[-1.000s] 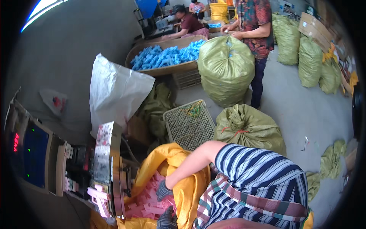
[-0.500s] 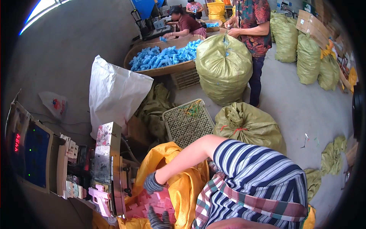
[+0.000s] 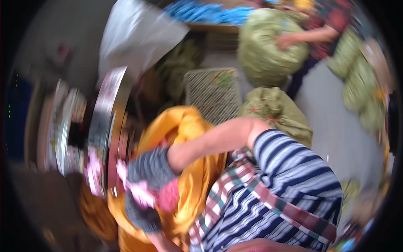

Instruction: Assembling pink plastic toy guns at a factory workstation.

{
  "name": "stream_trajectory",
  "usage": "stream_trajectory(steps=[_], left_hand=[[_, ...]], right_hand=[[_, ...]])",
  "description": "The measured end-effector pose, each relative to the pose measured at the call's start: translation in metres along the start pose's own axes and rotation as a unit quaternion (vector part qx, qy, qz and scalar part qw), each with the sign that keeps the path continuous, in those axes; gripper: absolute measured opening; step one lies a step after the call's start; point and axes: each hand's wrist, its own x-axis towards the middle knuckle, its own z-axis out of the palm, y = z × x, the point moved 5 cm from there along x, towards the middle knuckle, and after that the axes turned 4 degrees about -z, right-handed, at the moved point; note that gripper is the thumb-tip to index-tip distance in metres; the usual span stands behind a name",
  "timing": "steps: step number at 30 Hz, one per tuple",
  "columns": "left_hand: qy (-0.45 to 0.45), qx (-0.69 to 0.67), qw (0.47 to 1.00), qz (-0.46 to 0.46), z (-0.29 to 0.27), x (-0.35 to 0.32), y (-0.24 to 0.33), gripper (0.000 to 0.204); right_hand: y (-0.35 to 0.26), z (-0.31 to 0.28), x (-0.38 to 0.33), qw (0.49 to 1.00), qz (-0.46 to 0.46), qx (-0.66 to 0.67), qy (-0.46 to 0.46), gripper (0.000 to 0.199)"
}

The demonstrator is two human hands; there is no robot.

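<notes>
My right hand [image 3: 150, 170], in a grey striped glove, is closed on a pink plastic piece [image 3: 140, 193] that looks like a toy pistol, though motion blurs it. Just below, my gloved left hand [image 3: 142, 215] is closed on the same piece. Both hands are over the mouth of a yellow woven sack [image 3: 191, 201]. Pink plastic pieces [image 3: 168, 195] show inside it. Left of my hands stands a machine with a metal block [image 3: 107, 96], and another pink toy pistol [image 3: 95, 172] sits at its front. My fingers are partly hidden and smeared.
Beyond the sack stand a plastic crate [image 3: 214, 94] and a tied green sack [image 3: 277, 111]. Another person's hand [image 3: 289, 40] rests on a full green sack [image 3: 268, 54]. A white sheet-like sack [image 3: 136, 38] and a tub of blue pieces [image 3: 205, 27] are farther back.
My hands have moved up and left out of the pink pieces and come together around one. The view has tilted down. The other person has bent and placed a hand on the sack.
</notes>
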Motion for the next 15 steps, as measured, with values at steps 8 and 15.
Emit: stream_trajectory(steps=[8,15], left_hand=[[0.121,0.243,0.961,-0.048,-0.029,0.069,-0.063,0.064],[-0.164,0.333,0.91,-0.183,-0.04,0.131,-0.078,0.058]], right_hand=[[0.049,-0.061,0.0,0.959,0.227,0.156,0.065,0.041],[0.065,-0.047,0.02,0.947,0.221,0.222,0.07,0.045]])
